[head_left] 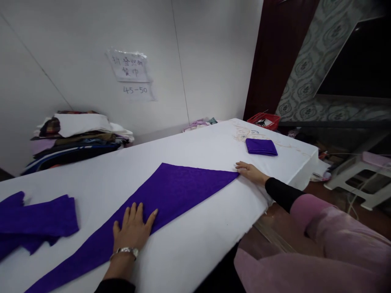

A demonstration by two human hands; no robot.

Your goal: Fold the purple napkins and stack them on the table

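A purple cloth (171, 191), folded into a long triangle, lies flat across the white-covered table (195, 252). My left hand (132, 228) presses flat on the cloth's middle near its lower edge, fingers spread, a watch on the wrist. My right hand (251, 171) rests at the cloth's right-hand tip, fingers stretched out against the table; whether it pinches the corner is unclear.
A small folded purple cloth (261, 146) lies at the far right of the table. Loose purple cloths (33, 221) are piled at the left. A stack of mixed fabrics (76, 136) sits by the wall. A red basket (264, 120) and a white stool (357, 175) stand to the right.
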